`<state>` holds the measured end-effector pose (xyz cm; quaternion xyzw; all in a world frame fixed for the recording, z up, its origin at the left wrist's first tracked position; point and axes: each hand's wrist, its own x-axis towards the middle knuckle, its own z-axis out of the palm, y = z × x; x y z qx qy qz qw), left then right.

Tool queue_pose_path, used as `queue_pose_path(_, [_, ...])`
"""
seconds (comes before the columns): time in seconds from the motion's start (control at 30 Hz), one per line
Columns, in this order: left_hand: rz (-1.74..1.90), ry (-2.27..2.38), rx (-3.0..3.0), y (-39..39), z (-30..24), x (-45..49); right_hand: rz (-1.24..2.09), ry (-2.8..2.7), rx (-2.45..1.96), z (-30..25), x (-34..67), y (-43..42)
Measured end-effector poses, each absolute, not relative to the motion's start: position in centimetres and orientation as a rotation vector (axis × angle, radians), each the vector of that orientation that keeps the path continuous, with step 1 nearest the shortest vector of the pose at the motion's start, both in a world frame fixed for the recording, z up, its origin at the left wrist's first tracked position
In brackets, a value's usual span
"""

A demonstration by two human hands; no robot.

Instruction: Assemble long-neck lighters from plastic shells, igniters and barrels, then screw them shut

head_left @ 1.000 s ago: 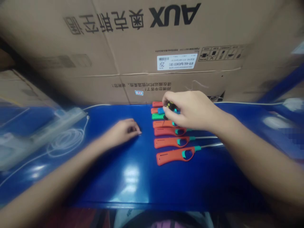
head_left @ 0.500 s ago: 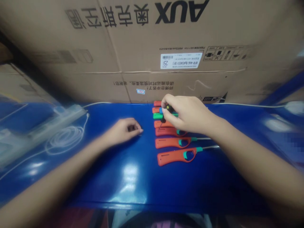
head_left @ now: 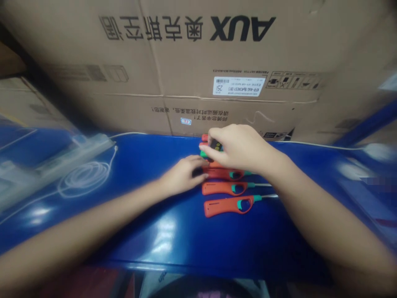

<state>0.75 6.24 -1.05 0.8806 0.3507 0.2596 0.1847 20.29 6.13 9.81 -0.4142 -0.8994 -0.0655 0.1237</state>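
Note:
Several long-nosed gas lighters lie side by side in a row on the blue table [head_left: 161, 231], mostly orange with teal triggers; the nearest orange lighter [head_left: 228, 205] is fully visible. A green one [head_left: 203, 154] shows near the far end. My right hand [head_left: 238, 147] hovers over the far lighters, fingers closed on a small black tool with a yellow-green mark [head_left: 216, 145]. My left hand [head_left: 182, 176] rests curled on the table, fingertips touching the handle end of an orange lighter [head_left: 221, 174] in the middle of the row.
A large brown AUX carton [head_left: 192, 62] stands along the back of the table. At the left lie a coiled white cable [head_left: 83, 178] and a clear plastic bag [head_left: 56, 165]. A white cord [head_left: 313, 144] runs along the carton's foot at the right.
My left hand has slid right across the table to the lighter row. My right hand with the black tool has shifted slightly toward the far lighters.

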Motion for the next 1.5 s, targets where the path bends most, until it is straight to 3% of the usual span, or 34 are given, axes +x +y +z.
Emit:
queue_pose_path(0.13, [0.743,0.959,2.479,7.0,-1.5,0.7,-0.057,-2.655,-1.053,10.1,19.8,6.9])
queue_pose_path(0.63, [0.292,0.905,2.658,7.0,0.7,-3.2,-0.187,-2.553,-1.178,8.4,19.0,7.2])
queue_pose_path(1.27, [0.374,0.856,2.628,8.7,0.0,-4.4,-0.169,-2.591,-1.202,8.8,19.4,6.9])
queue_pose_path(1.5, [0.364,0.892,2.594,9.0,0.3,-4.8,-0.033,-2.604,-1.012,8.7,19.4,6.8])
